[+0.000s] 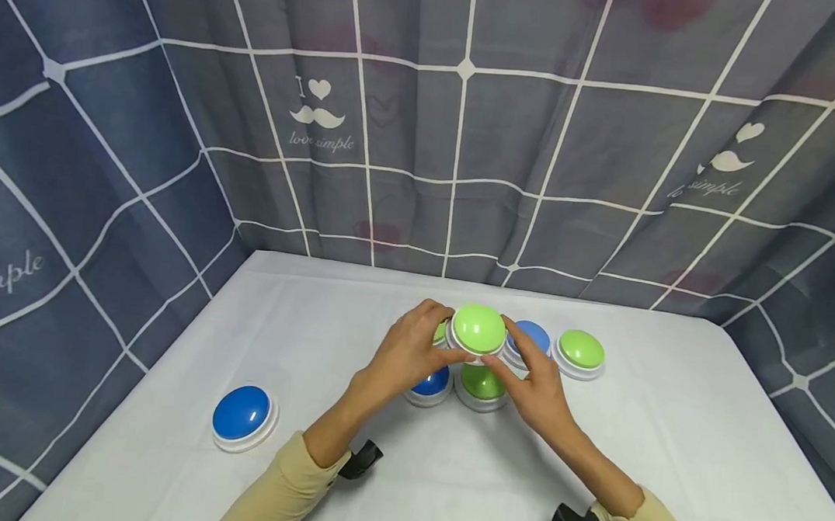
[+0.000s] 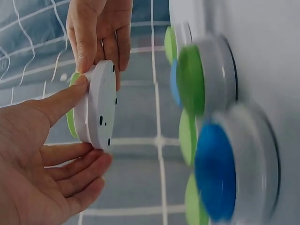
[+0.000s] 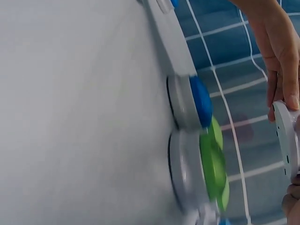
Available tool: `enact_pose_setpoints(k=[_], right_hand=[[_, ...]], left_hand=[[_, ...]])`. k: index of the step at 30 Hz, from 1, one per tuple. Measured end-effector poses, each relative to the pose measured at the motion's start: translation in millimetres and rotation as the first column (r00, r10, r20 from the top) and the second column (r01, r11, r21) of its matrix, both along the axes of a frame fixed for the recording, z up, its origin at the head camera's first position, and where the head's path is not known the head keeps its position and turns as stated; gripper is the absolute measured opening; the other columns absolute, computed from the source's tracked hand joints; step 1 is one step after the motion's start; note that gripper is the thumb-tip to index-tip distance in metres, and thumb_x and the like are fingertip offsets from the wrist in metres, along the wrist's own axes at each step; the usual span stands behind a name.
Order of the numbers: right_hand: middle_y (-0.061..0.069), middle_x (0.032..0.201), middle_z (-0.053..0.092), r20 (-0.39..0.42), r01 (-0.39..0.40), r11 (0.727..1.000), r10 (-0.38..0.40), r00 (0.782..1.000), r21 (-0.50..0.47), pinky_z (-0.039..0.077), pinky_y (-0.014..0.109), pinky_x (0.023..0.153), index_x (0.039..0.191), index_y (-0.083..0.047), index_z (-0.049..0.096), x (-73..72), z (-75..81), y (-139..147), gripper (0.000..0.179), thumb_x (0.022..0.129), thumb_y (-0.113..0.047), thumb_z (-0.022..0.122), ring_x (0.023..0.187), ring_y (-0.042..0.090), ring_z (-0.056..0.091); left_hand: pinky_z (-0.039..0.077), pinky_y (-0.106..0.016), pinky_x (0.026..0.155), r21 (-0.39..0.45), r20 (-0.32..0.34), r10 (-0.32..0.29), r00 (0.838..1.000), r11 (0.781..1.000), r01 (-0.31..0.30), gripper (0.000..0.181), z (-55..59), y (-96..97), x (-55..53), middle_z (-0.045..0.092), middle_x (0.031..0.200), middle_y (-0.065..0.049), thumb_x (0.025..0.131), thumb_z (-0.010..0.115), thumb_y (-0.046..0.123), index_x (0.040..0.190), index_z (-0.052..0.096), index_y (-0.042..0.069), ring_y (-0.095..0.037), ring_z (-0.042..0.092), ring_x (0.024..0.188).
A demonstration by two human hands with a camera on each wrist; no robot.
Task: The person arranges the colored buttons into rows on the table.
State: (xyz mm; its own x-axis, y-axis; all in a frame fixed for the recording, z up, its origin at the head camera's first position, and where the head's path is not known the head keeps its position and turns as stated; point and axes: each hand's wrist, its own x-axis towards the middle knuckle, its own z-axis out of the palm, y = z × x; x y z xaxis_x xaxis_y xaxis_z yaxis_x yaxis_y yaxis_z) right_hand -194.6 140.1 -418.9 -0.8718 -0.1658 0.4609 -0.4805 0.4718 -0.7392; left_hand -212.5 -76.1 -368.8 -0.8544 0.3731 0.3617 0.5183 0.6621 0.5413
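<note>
Both hands hold a green push button point(image 1: 479, 328) with a white base above the table. My left hand point(image 1: 412, 344) grips its left edge, thumb at the front; my right hand point(image 1: 534, 384) grips the right edge the same way. In the left wrist view, the held button's white underside point(image 2: 107, 105) shows several small dark holes. Below it on the table stand a blue button point(image 1: 431, 383) and a green button point(image 1: 483, 384). Just behind are another green button point(image 1: 440, 334), partly hidden by my left hand, and a blue button point(image 1: 531, 337), partly covered by my right hand.
A green button point(image 1: 581, 350) stands at the right end of the back row. Apart from the group, a blue button point(image 1: 243, 413) lies on the left of the white table point(image 1: 170, 475). A grey checked curtain point(image 1: 410, 120) hangs behind the table and along its sides.
</note>
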Motion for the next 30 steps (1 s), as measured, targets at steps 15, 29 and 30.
enact_pose_setpoints(k=[15,29,30], right_hand=[[0.028,0.143,0.047,0.192,0.141,0.972,-0.177,0.965,0.187,0.038,0.059,0.102,0.146,0.0,0.044,45.3,0.1,89.5,0.067,0.092,-0.026,0.073,0.133,0.048,0.041],[0.03,0.137,0.052,0.271,0.104,0.941,-0.197,0.942,0.321,0.039,0.062,0.1,0.139,0.008,0.05,33.4,-31.9,99.3,0.067,0.089,-0.029,0.075,0.126,0.051,0.046],[0.029,0.137,0.052,0.273,0.103,0.939,-0.199,0.941,0.329,0.038,0.062,0.101,0.139,0.008,0.05,32.9,-33.0,99.1,0.067,0.089,-0.028,0.075,0.127,0.051,0.046]], left_hand=[[0.05,-0.027,0.072,-0.338,-0.081,-0.104,0.991,0.938,0.071,0.061,-31.7,101.9,0.3,0.065,0.097,0.0,0.076,0.079,0.057,0.111,0.069,0.008,-0.013,0.061,0.086],[0.046,-0.029,0.083,-0.555,-0.14,-0.157,0.978,0.83,0.054,0.047,-58.3,117.1,-0.8,0.063,0.087,0.0,0.078,0.076,0.058,0.089,0.073,0.012,-0.016,0.061,0.085],[0.046,-0.028,0.083,-0.562,-0.138,-0.157,0.978,0.826,0.053,0.048,-59.9,117.4,-1.0,0.064,0.088,0.0,0.078,0.077,0.058,0.09,0.074,0.012,-0.016,0.061,0.085]])
